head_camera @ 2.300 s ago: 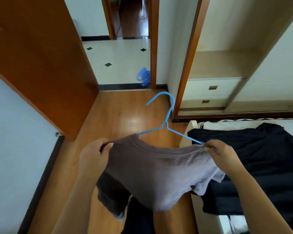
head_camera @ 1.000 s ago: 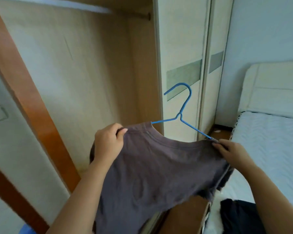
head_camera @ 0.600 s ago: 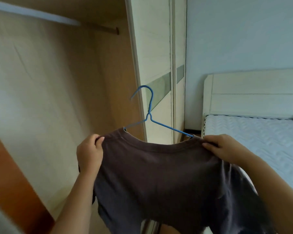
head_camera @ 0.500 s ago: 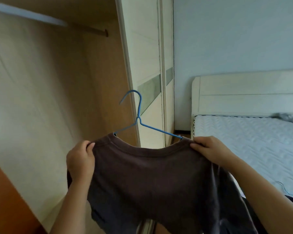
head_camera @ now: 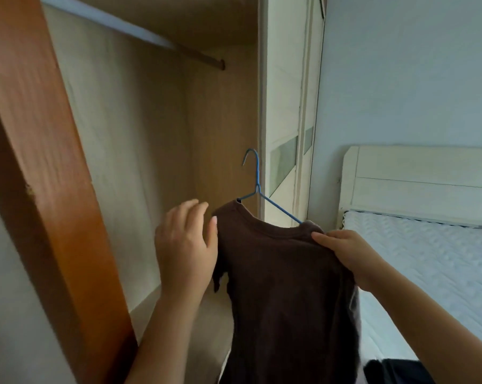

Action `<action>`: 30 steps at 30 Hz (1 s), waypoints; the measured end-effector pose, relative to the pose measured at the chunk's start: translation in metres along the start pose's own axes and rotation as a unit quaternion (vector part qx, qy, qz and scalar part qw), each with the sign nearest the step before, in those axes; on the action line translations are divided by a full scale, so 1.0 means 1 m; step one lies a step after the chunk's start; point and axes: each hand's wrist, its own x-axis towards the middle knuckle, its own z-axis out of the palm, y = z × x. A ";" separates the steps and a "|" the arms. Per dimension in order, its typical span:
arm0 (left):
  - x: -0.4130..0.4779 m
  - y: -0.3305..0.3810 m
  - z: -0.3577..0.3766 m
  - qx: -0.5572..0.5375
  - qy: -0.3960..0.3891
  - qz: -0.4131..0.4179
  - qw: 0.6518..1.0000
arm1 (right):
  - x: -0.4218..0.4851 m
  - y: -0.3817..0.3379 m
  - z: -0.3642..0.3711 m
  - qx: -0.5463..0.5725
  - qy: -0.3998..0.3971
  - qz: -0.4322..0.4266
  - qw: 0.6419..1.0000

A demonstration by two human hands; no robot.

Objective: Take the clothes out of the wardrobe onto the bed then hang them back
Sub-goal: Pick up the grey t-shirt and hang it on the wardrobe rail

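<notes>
Before the open wardrobe (head_camera: 151, 162) we hold a dark brown T-shirt (head_camera: 284, 286) on a blue wire hanger (head_camera: 258, 187), its hook upright and free, well below the rail (head_camera: 201, 56). Our right hand (head_camera: 348, 253) pinches the shirt's shoulder over the hanger arm, fingers closed on the cloth. Our left hand (head_camera: 185, 245) is spread open just beside the other shoulder; whether its thumb touches the fabric we cannot tell, but it grips nothing.

To hang it well, we judge we should take the hanger itself near the neck, not just the cloth, lift it straight up with the hook turned to face the rail, and set it over the bar before letting go. Keeping the shoulders seated on both arms should stop the shirt from sliding off the thin wire.

Most of the rail is washed out by glare at the left, so only its right end reads clearly. The shirt's hem runs out of view below, and a dark garment (head_camera: 395, 371) on the bed (head_camera: 428, 259) shows only as a corner.
</notes>
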 end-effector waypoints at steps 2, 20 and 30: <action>0.011 0.000 -0.009 0.002 0.031 0.007 1.000 | 0.008 -0.017 0.014 -0.007 -0.016 -0.011 1.000; 0.096 -0.055 0.050 0.108 0.214 -0.089 0.967 | 0.180 -0.153 0.114 0.226 -0.140 -0.176 0.948; 0.249 -0.101 0.041 0.327 0.190 -0.048 0.924 | 0.286 -0.240 0.139 0.254 -0.240 -0.253 0.902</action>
